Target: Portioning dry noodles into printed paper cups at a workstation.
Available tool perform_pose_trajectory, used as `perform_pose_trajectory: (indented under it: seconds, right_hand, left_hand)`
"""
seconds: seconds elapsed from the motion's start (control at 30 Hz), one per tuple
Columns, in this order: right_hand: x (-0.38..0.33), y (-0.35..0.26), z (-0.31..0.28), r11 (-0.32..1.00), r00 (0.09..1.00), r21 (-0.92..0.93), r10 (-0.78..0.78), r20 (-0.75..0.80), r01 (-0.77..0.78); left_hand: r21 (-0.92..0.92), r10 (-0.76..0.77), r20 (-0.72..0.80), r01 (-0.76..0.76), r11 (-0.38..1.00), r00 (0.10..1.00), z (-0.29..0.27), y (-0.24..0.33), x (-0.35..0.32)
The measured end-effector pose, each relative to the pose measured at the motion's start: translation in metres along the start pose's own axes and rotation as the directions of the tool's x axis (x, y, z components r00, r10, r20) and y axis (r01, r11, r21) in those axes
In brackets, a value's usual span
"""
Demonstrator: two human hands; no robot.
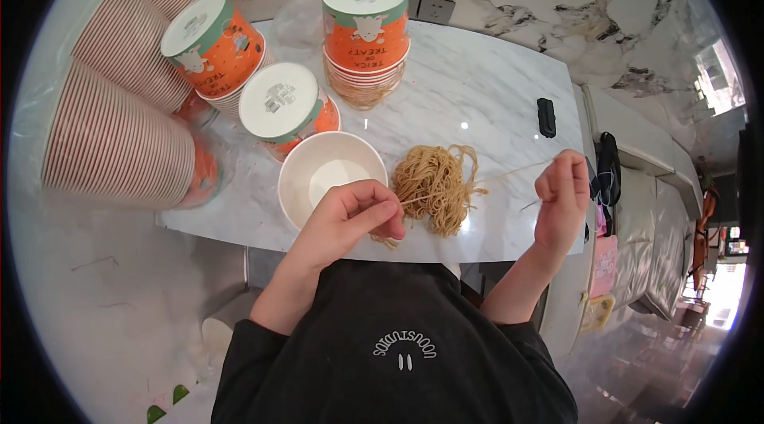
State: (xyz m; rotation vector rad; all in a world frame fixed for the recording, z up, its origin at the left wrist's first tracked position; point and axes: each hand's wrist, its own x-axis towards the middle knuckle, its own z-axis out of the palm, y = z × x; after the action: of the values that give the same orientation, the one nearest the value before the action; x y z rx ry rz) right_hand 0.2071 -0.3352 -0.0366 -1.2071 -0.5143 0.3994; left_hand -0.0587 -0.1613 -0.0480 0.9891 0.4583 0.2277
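Ok, upright wht tub (318,157), string pile (434,192) adj.

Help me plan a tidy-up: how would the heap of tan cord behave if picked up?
The heap of tan cord would probably flop, since its strands lie in loose, bent loops. It may trail or snag, as loops stick out at its edges. It is likely light for its bulk, judging by its thin strands.
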Motion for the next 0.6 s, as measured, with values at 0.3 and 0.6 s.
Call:
perform_pose_trajectory:
  seconds: [0.3,0.6]
  right_hand:
    - [-0.066,0.009,0.088,0.926,0.737,-0.368,0.195,0.647,0.078]
    - [-0.074,0.020,0.096,0.912,0.737,-0.342,0.070,0.672,0.225]
  left_hand:
    - [0.448,0.063,-0.080,-0.020,0.894,0.995,0.021,-0.002,-0.006]
    - [0.654,0.077,-0.085,-0.003,0.757,0.993,0.007,0.009,-0.023]
